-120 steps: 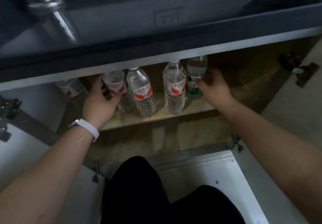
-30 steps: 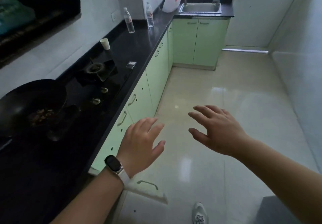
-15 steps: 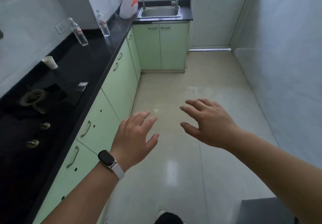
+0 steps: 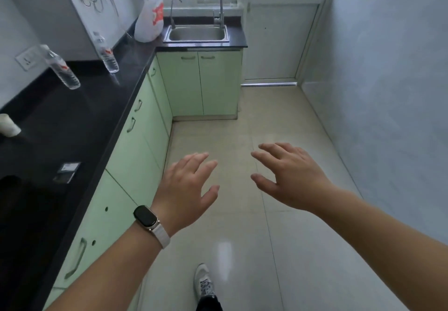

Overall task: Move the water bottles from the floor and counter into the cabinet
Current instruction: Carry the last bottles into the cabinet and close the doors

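Two clear water bottles with red labels stand on the black counter [image 4: 80, 117] at the left: the nearer bottle [image 4: 61, 68] by the wall socket and the farther bottle [image 4: 106, 54] toward the corner. My left hand [image 4: 186, 189], with a watch on the wrist, and my right hand [image 4: 288, 175] are held out in front of me over the floor. Both have spread fingers and hold nothing. They are well short of the bottles. The light green cabinet doors [image 4: 135, 150] under the counter are closed in this view.
A steel sink [image 4: 196, 33] with a tall tap sits at the far end, a white plastic bag [image 4: 149, 17] beside it. A white cup [image 4: 8, 125] and a small dark packet [image 4: 66, 171] lie on the counter. My shoe [image 4: 203, 283] is on the tiled floor.
Four seconds ago both hands were at bottles on a cabinet shelf. Since then I have stood up and moved along the kitchen; the counter bottles and sink now appear closer. Both hands stay empty.
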